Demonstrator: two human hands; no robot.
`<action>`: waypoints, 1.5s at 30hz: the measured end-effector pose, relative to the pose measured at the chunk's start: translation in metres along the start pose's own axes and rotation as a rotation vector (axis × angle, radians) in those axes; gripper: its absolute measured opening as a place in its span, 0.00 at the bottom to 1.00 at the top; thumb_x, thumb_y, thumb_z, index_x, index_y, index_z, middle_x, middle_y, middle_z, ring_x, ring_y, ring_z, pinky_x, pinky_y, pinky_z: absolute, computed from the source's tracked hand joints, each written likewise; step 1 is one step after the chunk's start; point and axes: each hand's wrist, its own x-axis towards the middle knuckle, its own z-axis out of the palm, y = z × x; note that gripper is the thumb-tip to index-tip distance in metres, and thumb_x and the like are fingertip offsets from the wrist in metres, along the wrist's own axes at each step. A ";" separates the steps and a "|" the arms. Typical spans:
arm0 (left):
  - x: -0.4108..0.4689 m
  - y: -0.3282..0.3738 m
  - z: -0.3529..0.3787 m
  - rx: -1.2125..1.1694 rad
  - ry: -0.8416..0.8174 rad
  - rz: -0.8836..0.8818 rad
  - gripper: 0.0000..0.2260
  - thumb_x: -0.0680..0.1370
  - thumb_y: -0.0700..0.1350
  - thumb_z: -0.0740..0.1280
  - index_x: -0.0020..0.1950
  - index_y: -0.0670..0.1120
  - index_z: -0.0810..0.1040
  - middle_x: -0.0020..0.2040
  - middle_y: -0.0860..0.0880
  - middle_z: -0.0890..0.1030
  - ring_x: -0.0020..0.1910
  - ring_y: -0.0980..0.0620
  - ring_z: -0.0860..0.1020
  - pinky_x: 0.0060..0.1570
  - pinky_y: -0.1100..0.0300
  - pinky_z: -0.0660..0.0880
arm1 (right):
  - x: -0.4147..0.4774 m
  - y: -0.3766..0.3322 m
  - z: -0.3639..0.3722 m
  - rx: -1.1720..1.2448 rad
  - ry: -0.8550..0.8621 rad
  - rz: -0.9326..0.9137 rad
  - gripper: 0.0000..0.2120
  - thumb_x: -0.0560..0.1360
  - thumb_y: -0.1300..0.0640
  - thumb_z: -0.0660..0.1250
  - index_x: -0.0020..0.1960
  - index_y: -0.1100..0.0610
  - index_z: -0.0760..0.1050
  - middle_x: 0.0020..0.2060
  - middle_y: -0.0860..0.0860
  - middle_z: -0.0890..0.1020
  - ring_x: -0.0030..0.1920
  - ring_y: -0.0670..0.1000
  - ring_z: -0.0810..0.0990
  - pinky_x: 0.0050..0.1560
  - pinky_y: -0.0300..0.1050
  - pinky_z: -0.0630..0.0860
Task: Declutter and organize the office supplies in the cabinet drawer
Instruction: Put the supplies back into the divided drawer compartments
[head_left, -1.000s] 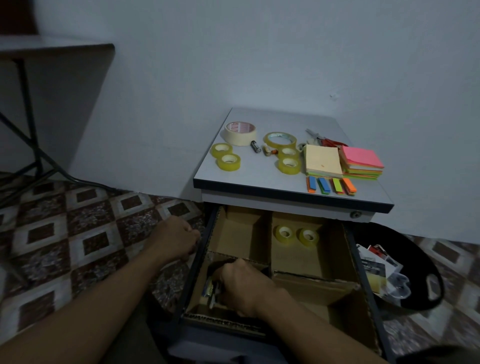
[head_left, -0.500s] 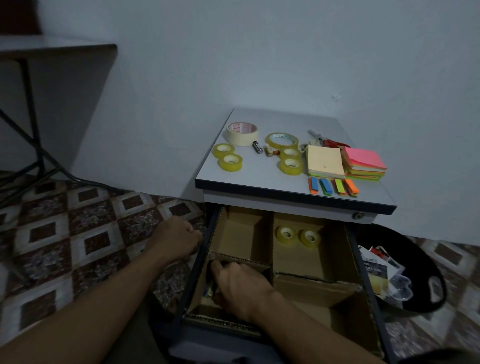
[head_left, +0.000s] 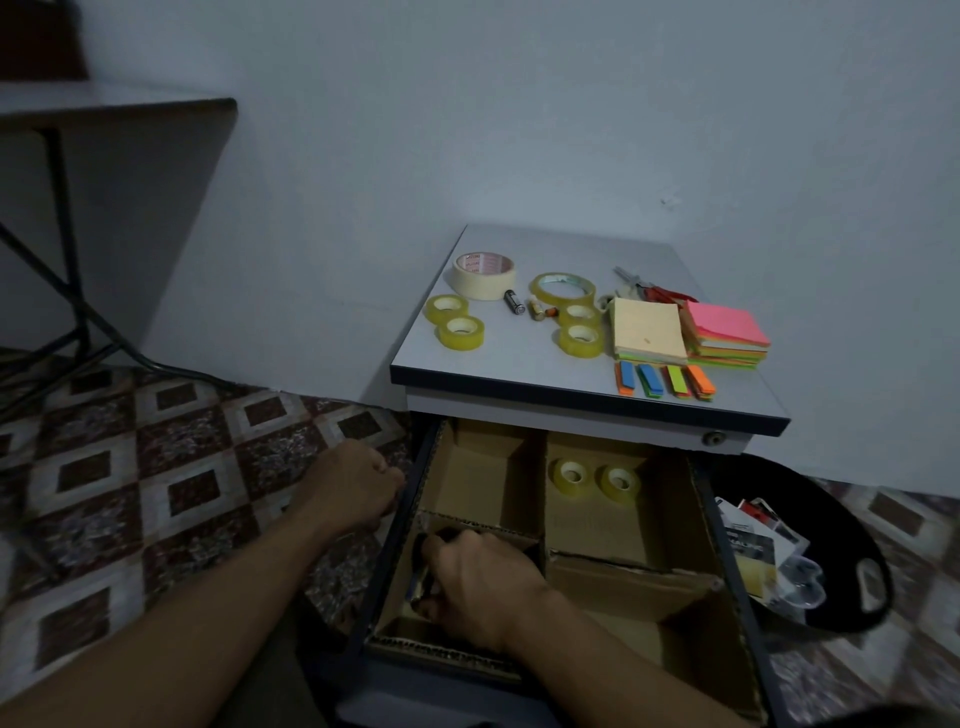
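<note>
Cabinet drawer (head_left: 726, 551), open, with black bin (head_left: 852, 525) just beside it; left hand (head_left: 358, 486) curled at the left rim, grip not discernible; right hand (head_left: 483, 579) in the front-left compartment, fingers curled round small dark items (head_left: 422, 590), probably light, rigid, slippery, best pinched mid-length; cardboard divider (head_left: 483, 522) crowds the knuckles.

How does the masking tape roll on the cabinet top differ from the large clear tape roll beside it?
The masking tape roll is opaque cream with red print inside its core; the large clear tape roll is see-through yellowish. The masking tape roll stands taller; the large clear tape roll is flatter. Both lie flat on the cabinet top.
</note>
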 end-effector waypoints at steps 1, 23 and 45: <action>0.000 0.000 0.000 -0.007 0.001 0.001 0.17 0.78 0.47 0.67 0.33 0.38 0.82 0.29 0.46 0.82 0.27 0.49 0.82 0.36 0.56 0.80 | -0.002 -0.001 -0.004 0.016 0.004 -0.004 0.18 0.80 0.49 0.64 0.63 0.60 0.70 0.55 0.62 0.78 0.53 0.64 0.79 0.45 0.52 0.75; 0.067 0.146 -0.054 0.022 0.146 0.498 0.13 0.79 0.43 0.61 0.60 0.49 0.81 0.57 0.48 0.82 0.55 0.49 0.79 0.53 0.60 0.73 | 0.025 0.113 -0.184 0.074 0.559 0.203 0.13 0.76 0.57 0.62 0.56 0.56 0.81 0.52 0.55 0.84 0.53 0.56 0.80 0.56 0.49 0.76; 0.141 0.186 -0.012 0.435 0.083 0.723 0.07 0.78 0.50 0.62 0.49 0.50 0.79 0.49 0.49 0.79 0.47 0.47 0.78 0.45 0.50 0.77 | 0.095 0.180 -0.187 -0.304 0.383 0.271 0.15 0.76 0.45 0.60 0.53 0.49 0.82 0.50 0.54 0.81 0.58 0.56 0.69 0.52 0.53 0.62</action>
